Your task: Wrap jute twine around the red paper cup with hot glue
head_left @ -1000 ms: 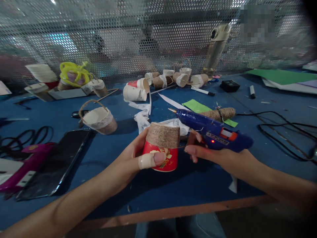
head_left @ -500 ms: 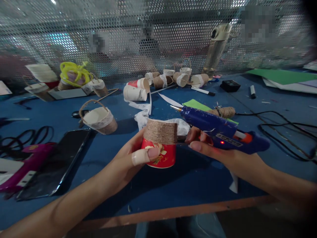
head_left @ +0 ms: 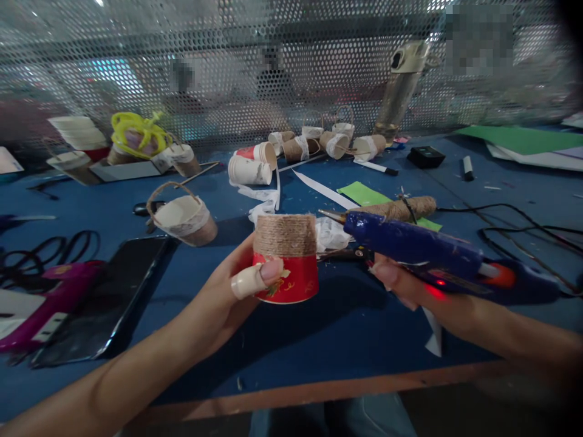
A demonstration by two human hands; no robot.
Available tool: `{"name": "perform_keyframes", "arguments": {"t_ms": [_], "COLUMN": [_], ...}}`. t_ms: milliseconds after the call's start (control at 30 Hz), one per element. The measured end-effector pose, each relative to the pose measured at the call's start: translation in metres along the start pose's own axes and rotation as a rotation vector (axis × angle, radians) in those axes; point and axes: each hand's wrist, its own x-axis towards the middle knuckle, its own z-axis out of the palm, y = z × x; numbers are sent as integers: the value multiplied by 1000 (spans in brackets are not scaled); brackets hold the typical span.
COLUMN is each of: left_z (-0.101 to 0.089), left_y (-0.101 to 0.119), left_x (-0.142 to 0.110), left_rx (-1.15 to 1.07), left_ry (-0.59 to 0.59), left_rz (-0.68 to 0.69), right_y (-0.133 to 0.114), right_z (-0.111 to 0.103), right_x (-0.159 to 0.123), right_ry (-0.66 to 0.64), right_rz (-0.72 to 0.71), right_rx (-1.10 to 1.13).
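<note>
My left hand point(head_left: 237, 276) is closed around a red paper cup point(head_left: 298, 282), its bandaged thumb pressed on the near side. Brown twine point(head_left: 286, 235) is wound in tight rows over the cup's upper half. In my right hand point(head_left: 410, 285) is a blue hot glue gun point(head_left: 410, 243) with a red light lit. Its metal nozzle points left, just right of the twine and apart from it in the picture. White lace point(head_left: 331, 233) lies behind the cup. Part of a dark metal tool point(head_left: 339, 254), perhaps scissors, shows between cup and right hand.
A twine-trimmed basket cup point(head_left: 186, 221), a phone point(head_left: 104, 297) and a magenta glue gun point(head_left: 68, 303) are at left. Several small cups lie at the back before a mesh screen point(head_left: 218, 73). A twine roll point(head_left: 421, 206), cable and bottle point(head_left: 398, 91) are at right.
My right hand has moved right with the glue gun, drawing away from the cup. My left hand has shifted the cup slightly left and up.
</note>
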Motion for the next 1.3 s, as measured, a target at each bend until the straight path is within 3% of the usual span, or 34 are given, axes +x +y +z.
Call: {"name": "perform_keyframes", "arguments": {"t_ms": [167, 433, 700, 1000, 1100, 1200, 1300], "left_z": [-2, -3, -9, -16, -14, -9, -3], "left_y": [0, 0, -2, 3, 3, 1, -2], "left_x": [-1, -3, -7, -17, -18, -12, -4], "left_rx": [-97, -96, -97, -153, -128, -43, 7], "left_ry": [3, -4, 1, -253, -155, 24, 94], "left_rz": [68, 89, 92, 28, 16, 153, 185], "right_y": [-6, -4, -1, -3, -6, -7, -4], "right_z": [2, -2, 1, 7, 7, 5, 2], "right_x": [0, 1, 1, 3, 2, 1, 2], "right_ry": [52, -45, 86, 194, 200, 167, 134], "right_rz": [-167, -138, -122, -102, -40, -16, -30], "right_rx": [-128, -213, -225, 19, -31, -101, -164]}}
